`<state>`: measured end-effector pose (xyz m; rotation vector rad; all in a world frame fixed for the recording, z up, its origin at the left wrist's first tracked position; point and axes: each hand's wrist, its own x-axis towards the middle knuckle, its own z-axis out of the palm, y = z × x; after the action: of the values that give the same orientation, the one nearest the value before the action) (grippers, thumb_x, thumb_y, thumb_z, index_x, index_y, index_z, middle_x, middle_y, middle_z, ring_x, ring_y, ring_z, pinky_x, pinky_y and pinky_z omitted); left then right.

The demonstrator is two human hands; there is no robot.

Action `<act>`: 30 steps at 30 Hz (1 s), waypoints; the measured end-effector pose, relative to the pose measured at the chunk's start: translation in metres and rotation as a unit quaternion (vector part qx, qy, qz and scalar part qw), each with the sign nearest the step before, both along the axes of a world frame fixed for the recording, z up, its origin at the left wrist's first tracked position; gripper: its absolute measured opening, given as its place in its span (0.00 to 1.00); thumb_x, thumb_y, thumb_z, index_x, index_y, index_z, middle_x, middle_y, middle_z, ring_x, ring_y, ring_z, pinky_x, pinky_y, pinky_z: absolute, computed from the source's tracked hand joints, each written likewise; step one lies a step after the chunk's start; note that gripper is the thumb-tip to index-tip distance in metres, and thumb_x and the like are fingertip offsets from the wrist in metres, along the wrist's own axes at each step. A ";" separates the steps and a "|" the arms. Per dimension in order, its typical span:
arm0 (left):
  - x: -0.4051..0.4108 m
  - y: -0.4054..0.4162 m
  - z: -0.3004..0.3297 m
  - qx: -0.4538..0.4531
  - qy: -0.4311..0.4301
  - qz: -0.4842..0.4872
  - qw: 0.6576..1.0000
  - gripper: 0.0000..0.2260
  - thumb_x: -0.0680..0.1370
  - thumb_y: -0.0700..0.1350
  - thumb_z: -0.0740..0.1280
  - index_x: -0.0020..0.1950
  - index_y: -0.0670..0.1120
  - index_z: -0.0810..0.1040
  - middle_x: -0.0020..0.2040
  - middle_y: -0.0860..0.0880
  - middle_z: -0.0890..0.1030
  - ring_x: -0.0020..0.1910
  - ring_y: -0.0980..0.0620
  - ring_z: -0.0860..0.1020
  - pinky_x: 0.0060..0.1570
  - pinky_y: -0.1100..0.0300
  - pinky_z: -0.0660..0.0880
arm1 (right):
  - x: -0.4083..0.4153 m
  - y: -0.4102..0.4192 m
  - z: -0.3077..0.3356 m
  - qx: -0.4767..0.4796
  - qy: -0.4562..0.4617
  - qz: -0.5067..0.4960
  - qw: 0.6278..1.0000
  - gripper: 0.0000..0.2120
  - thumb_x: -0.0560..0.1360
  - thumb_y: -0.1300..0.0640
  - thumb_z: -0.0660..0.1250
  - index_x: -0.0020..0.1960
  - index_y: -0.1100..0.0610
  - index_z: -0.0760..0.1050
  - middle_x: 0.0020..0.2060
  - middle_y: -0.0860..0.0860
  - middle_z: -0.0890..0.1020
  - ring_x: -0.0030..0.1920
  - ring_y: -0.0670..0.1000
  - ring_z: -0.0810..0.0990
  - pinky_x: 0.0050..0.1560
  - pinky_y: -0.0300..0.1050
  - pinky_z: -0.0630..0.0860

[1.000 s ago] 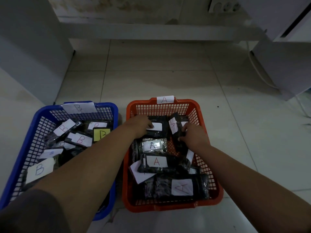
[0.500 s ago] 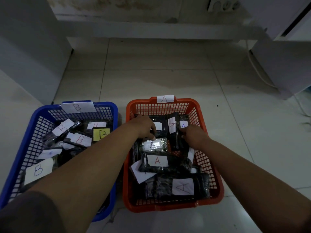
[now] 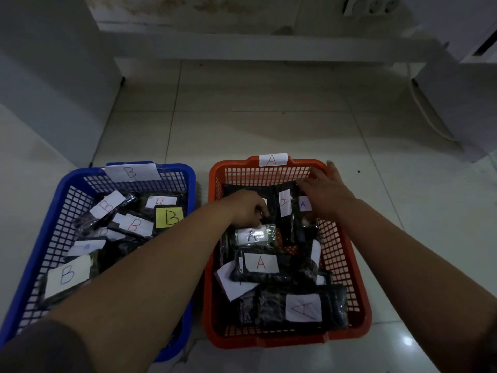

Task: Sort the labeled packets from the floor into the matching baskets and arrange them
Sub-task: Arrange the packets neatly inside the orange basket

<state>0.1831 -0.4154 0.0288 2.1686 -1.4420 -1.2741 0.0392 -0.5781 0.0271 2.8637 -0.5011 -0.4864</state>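
Tiled floor point(image 3: 269, 125) carries the orange basket point(image 3: 357, 300) of A packets point(image 3: 258, 265). Left hand point(image 3: 248, 208) curls down, fingers pinching a dark packet point(image 3: 242, 190) at the far end; right hand point(image 3: 326, 193) lies flat, fingers straight, on upright packets point(image 3: 289, 211) beside it.

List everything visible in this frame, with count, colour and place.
orange basket: one, orange, floor on the right, paper tag A on its far rim
blue basket: one, blue, floor on the left, paper tag B on its far rim
A packets: at least six, dark with white A labels, in the orange basket
B packets: at least six, dark with white B labels, one yellow label, in the blue basket
floor: pale tiles, no packets seen lying on it
cable: one, white, on the floor at the right
socket: white, on the far wall
left hand: fingers curled on a dark packet, far end of the orange basket
right hand: fingers straight, over the far right packets
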 end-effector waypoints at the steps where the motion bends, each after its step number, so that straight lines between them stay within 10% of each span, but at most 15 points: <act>1: 0.001 0.000 0.000 -0.015 0.013 0.018 1.000 0.17 0.73 0.37 0.70 0.62 0.45 0.77 0.55 0.47 0.79 0.53 0.51 0.77 0.56 0.58 0.74 | -0.002 -0.001 -0.001 -0.012 0.012 0.004 1.000 0.47 0.66 0.37 0.69 0.76 0.53 0.52 0.74 0.50 0.62 0.76 0.54 0.48 0.66 0.60 0.27; 7: -0.010 -0.017 -0.009 -0.064 0.054 0.064 0.994 0.21 0.73 0.38 0.71 0.66 0.46 0.74 0.60 0.47 0.77 0.53 0.53 0.76 0.53 0.63 0.72 | -0.004 -0.002 -0.008 -0.006 0.010 -0.022 1.000 0.52 0.63 0.37 0.72 0.76 0.52 0.47 0.75 0.52 0.56 0.76 0.53 0.47 0.63 0.68 0.29; 18: -0.031 -0.030 -0.026 -0.115 0.050 0.112 0.986 0.29 0.71 0.46 0.74 0.67 0.47 0.64 0.61 0.47 0.74 0.58 0.49 0.74 0.54 0.56 0.73 | -0.007 -0.004 -0.001 0.134 -0.137 -0.114 0.975 0.30 0.65 0.48 0.74 0.61 0.52 0.65 0.58 0.51 0.75 0.64 0.54 0.70 0.71 0.60 0.46; 23: -0.042 -0.041 -0.029 -0.093 0.070 0.166 0.979 0.38 0.69 0.46 0.75 0.72 0.48 0.57 0.68 0.45 0.70 0.66 0.45 0.70 0.65 0.48 0.69 | -0.002 -0.004 0.018 0.187 -0.212 -0.175 0.943 0.25 0.67 0.54 0.73 0.62 0.50 0.69 0.54 0.51 0.76 0.56 0.54 0.75 0.60 0.53 0.61; 30: -0.057 -0.052 -0.034 -0.094 0.006 0.085 0.992 0.23 0.71 0.47 0.74 0.63 0.48 0.70 0.65 0.44 0.70 0.64 0.44 0.70 0.61 0.50 0.71 | -0.013 -0.021 0.044 0.300 -0.343 -0.272 0.847 0.27 0.65 0.58 0.77 0.54 0.53 0.63 0.47 0.53 0.77 0.45 0.55 0.78 0.43 0.48 0.74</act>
<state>0.1262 -0.4674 -0.0056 2.1034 -1.2836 -1.0478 0.0260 -0.5996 0.0714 3.4106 -1.5497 0.4587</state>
